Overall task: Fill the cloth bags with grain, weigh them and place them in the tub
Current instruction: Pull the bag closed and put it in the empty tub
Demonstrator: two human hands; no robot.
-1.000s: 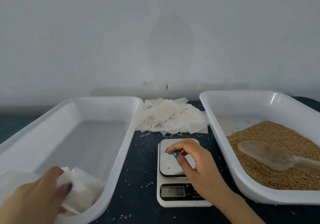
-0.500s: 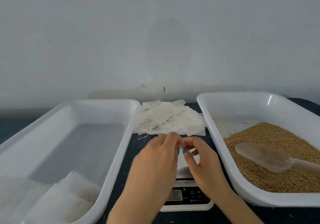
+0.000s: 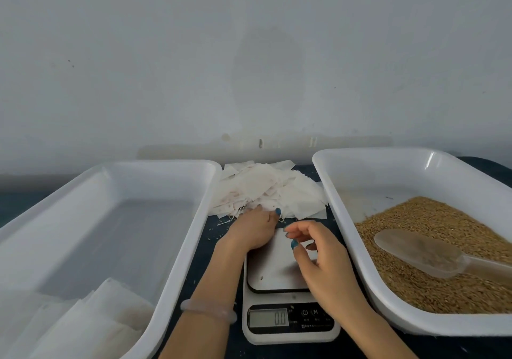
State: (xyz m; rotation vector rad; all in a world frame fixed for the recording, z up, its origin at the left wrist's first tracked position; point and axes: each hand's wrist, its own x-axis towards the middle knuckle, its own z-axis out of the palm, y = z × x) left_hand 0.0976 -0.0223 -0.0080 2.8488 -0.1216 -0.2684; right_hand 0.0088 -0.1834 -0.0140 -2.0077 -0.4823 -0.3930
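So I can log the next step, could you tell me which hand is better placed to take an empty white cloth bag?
Left, most likely. The left hand touches the near edge of the pile of white cloth bags, while the right hand hovers empty over the silver scale platform.

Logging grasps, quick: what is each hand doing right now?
Left hand: fingers on the pile of empty bags; whether it grips one cannot be told.
Right hand: open, fingers loosely curled above the scale, holding nothing.
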